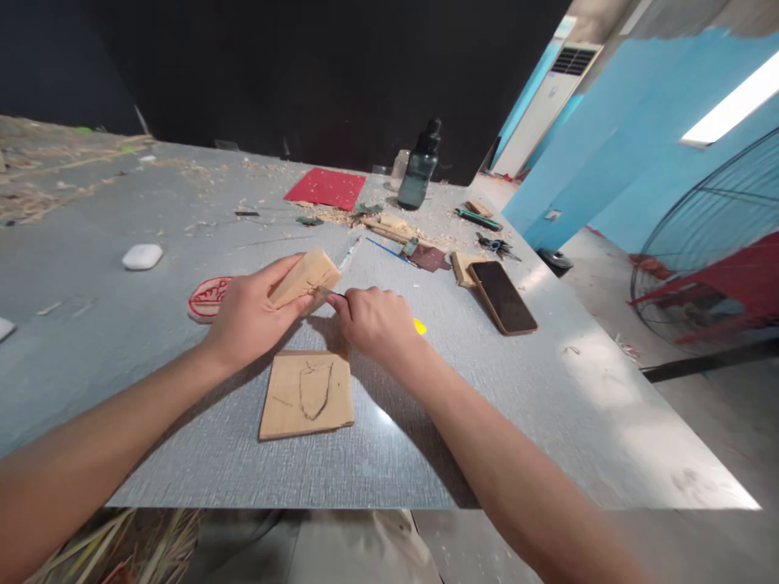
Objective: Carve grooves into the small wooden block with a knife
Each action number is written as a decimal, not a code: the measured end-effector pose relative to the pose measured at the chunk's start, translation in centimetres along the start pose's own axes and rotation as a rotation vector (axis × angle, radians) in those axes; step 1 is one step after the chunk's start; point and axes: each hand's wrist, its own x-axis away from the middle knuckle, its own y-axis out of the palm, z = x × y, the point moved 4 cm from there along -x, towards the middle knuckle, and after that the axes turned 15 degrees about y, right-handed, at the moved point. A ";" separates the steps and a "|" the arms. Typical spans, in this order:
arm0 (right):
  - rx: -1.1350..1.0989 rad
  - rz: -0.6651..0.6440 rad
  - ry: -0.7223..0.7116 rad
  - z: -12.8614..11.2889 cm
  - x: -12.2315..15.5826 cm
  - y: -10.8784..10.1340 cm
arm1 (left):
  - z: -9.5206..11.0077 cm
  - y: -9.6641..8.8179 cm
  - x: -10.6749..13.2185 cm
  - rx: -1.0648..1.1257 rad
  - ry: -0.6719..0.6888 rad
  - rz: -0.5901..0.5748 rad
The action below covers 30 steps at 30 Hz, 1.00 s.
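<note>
My left hand [247, 315] grips a small pale wood block [306, 276], held tilted above the grey table [487, 389]. My right hand [374, 320] is closed around a small carving knife [332, 293] whose blade tip touches the block's near face. A yellow bit [419, 327] of the handle shows behind that hand. Just below both hands a flat wooden board [307, 395] with a pencilled outline lies on the table.
A phone [502, 296] lies to the right on a wood piece. A round red carved disc [208, 297] and a white earbud case [142, 256] lie to the left. At the back stand a dark bottle [419, 166], a red sheet [326, 188], tools and wood shavings.
</note>
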 end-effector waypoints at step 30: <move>0.035 -0.082 -0.004 1.4 -1.1 1.4 | -7.1 0.8 -0.6 0.148 -0.222 0.070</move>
